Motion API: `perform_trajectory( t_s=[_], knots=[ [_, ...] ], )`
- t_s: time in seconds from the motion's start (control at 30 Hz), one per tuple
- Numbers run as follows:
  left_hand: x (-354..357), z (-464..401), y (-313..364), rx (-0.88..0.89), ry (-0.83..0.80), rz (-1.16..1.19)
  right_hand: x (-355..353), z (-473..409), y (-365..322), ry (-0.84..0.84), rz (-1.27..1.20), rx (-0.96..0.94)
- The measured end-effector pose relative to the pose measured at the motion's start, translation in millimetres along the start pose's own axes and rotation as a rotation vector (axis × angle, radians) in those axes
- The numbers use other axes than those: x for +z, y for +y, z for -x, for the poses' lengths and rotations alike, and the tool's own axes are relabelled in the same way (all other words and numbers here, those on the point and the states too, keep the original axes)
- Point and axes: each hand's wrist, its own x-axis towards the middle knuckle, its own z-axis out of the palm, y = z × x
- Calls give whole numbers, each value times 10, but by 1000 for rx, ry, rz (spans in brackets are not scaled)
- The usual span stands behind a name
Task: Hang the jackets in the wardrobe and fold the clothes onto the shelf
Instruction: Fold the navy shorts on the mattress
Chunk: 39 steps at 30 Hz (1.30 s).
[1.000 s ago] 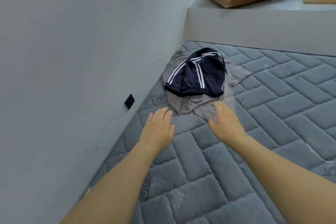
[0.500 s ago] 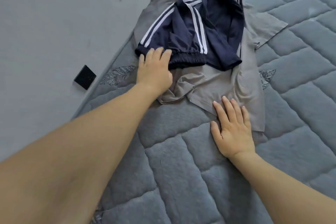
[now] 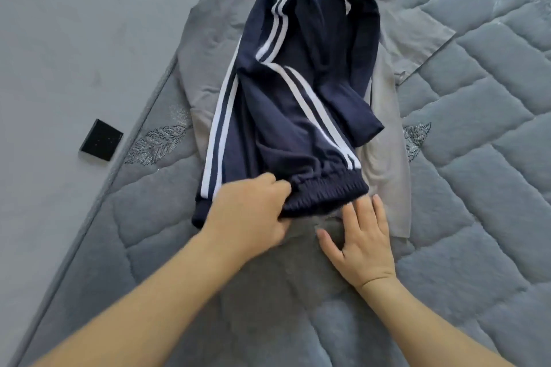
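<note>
Left hand (image 3: 250,214): grips the elastic waistband of the navy striped garment (image 3: 286,98).
Right hand (image 3: 362,235): fingers spread flat, pressing the grey garment (image 3: 384,140) just right of the left hand.
Navy striped garment: crumpled, stretching away from both hands, atop the grey garment.
Quilted mattress (image 3: 477,158): beneath both hands.

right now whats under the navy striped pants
A grey shirt lies spread under the navy pants, on the quilted mattress. Its middle is covered, so any print or folds there cannot be seen.
</note>
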Motion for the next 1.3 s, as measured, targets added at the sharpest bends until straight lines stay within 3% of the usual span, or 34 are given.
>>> perform_trajectory(
  t_s=[0.07, 0.2, 0.53, 0.83, 1.0, 1.13, 1.3],
  knots=[
    [234, 498, 123, 5, -30, 31, -14, 5, 4, -36, 30, -15],
    [810, 1187, 74, -11, 126, -8, -5, 22, -13, 6, -61, 32],
    [1126, 1145, 26, -53, 275, 32, 51, 56, 7, 198, -48, -184],
    [1171, 1122, 1, -62, 300, 52, 29, 58, 24, 94, 16, -255],
    [1108, 1166, 31, -267, 320, 41, -122, 141, -86, 39, -33, -205],
    [985, 1192, 88, -310, 294, 39, -266, 650, -142, 39, 13, -155],
    [824, 1748, 528, -328, 122, -55, -598, 1626, -165, -21, 186, -95]
  ],
)
